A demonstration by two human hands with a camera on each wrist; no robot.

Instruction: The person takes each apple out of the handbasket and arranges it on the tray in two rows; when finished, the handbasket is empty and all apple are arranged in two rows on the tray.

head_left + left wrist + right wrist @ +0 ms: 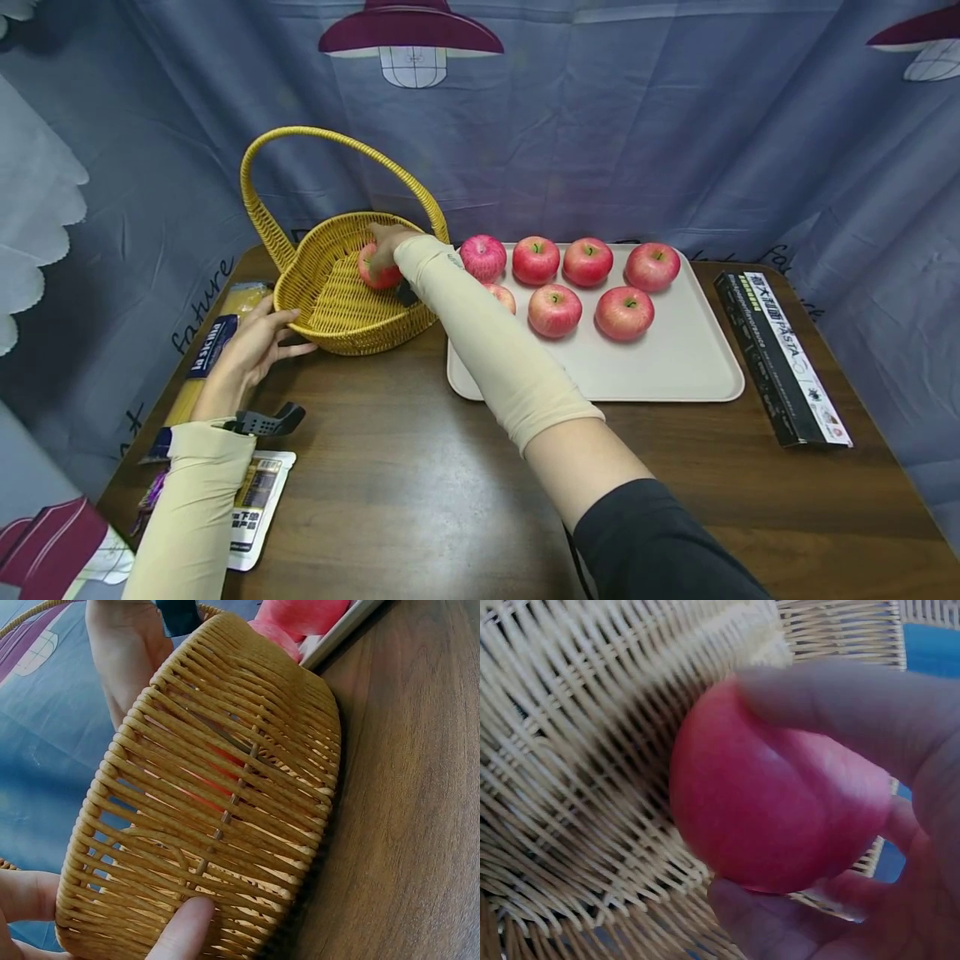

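My right hand (390,243) is inside the yellow wicker basket (360,342) and holds a red apple (757,795). In the right wrist view its thumb lies over the top and its fingers wrap beneath, with the basket's woven wall close behind. My left hand (251,350) grips the basket's near left side. In the left wrist view the thumb (187,926) presses the outer weave while the other fingers reach over the rim. Several red apples (555,311) sit on a white tray (667,371) to the right; my right forearm partly covers one.
One tray apple (483,258) looks paler and netted. A black pasta box (783,358) lies at the table's right. By the left forearm are a yellow pasta pack (213,346) and a white-edged pouch (258,508). A blue curtain (600,125) hangs behind the wooden table (375,483).
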